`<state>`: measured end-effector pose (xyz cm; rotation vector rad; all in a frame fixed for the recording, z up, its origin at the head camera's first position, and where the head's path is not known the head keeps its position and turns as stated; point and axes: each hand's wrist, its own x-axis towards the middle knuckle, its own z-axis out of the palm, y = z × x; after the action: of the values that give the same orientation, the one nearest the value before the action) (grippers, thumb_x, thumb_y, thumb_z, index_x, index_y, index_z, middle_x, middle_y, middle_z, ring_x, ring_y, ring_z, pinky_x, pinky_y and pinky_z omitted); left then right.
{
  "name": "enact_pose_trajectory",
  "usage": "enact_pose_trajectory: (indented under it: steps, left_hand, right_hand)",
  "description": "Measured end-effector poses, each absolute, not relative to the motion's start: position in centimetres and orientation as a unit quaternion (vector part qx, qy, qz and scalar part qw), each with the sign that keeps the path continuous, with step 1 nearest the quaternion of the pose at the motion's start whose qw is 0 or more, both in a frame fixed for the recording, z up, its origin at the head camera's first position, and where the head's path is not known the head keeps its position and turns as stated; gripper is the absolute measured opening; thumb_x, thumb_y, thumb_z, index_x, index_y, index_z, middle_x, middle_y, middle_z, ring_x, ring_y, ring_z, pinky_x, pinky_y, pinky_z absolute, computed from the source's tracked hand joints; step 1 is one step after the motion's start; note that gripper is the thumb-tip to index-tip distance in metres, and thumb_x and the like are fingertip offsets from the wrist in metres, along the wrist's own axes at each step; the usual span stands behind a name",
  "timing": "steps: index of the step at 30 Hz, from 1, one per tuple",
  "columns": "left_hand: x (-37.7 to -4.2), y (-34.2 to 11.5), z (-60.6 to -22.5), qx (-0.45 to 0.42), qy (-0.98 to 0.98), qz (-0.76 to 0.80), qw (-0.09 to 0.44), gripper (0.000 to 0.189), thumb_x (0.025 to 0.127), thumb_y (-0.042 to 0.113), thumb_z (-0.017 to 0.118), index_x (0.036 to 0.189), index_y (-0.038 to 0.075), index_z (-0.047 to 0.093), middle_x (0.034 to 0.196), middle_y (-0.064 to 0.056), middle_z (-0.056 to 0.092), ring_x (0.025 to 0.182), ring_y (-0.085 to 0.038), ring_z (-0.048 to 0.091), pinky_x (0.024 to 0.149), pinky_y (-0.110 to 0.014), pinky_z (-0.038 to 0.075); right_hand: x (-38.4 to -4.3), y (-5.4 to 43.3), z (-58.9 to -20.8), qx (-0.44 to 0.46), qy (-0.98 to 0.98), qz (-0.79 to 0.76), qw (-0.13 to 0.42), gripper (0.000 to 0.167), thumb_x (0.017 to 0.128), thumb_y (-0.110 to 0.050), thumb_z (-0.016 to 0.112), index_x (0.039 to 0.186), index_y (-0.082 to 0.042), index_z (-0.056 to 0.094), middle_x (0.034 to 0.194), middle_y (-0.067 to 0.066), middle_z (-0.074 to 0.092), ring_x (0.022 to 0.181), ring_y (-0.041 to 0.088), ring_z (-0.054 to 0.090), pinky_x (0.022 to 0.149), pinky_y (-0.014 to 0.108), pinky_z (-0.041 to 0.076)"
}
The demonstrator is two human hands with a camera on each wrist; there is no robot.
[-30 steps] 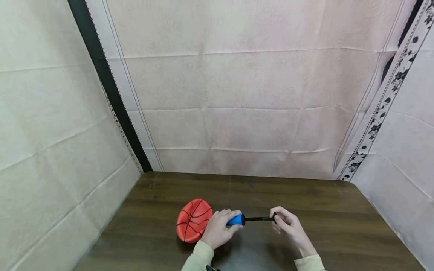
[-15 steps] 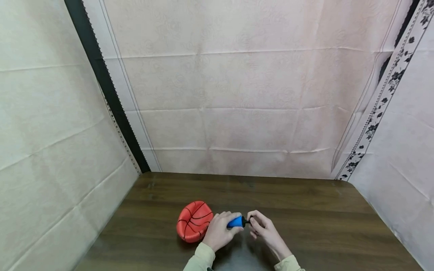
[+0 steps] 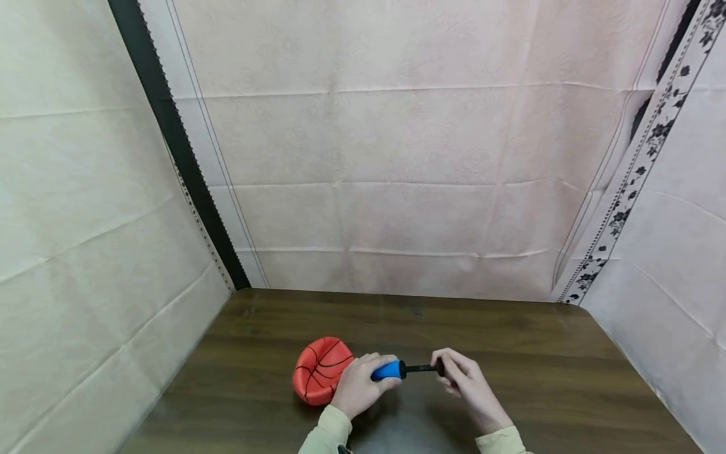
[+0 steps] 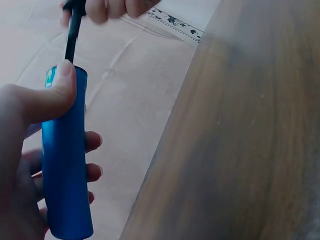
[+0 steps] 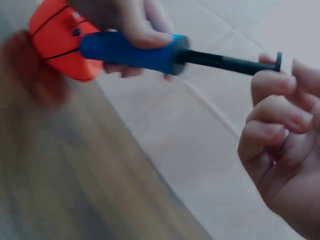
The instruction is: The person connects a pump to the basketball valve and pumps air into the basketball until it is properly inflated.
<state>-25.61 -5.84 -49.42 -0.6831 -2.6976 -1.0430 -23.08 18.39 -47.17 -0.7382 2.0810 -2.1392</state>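
Observation:
A small hand pump [image 3: 389,370] has a blue barrel and a black plunger rod, partly drawn out. My left hand [image 3: 358,386] grips the barrel [image 4: 65,165], thumb near its rod end. At the other end my right hand [image 3: 466,383] pinches the black handle [image 5: 278,61] of the rod [image 5: 225,62]. A red toy basketball [image 3: 321,369] with black lines, dented and partly deflated, lies at the far end of the barrel, left of my left hand. In the right wrist view the ball [image 5: 55,30] appears against the barrel's end; the join is too blurred to make out.
The brown wooden table [image 3: 272,321] lies under the hands. Pale cloth walls [image 3: 363,214] rise at its back and on both sides, with a dark strip [image 3: 187,151] in the left corner and a floral border [image 3: 629,195] at the right.
My right hand pushed the plunger in toward the barrel, then drew it out again to the right, less far than at first. Left hand and ball have barely shifted.

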Motion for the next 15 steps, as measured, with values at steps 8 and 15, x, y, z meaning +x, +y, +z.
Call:
enact_pose_trajectory:
  steps: [8,15]
  left_hand:
    - [-25.7,-6.1,-49.1,-0.250,-0.894,-0.349,0.126,0.040,0.088,0.052,0.064,0.120,0.028,0.067,0.104,0.007,0.070,0.094,-0.012,0.060,0.082,-0.035,0.049]
    - [-25.5,-5.8,-49.6,-0.262,-0.896,-0.313,0.177,0.035,0.086,0.046,0.069,0.115,0.025,0.069,0.099,0.006,0.071,0.089,-0.010,0.061,0.079,-0.033,0.049]
  right_hand:
    - [-23.0,19.7,-46.5,-0.295,0.621,-0.726,0.019,0.021,0.105,-0.006,0.034,0.103,-0.011,0.055,0.059,0.002,0.029,0.048,0.020,0.020,0.046,0.041,0.014]
    - [-23.6,17.6,-48.2,-0.320,0.586,-0.742,0.060,0.024,0.105,-0.005,0.032,0.105,-0.014,0.054,0.067,-0.008,0.039,0.049,0.016,0.022,0.045,0.042,0.012]
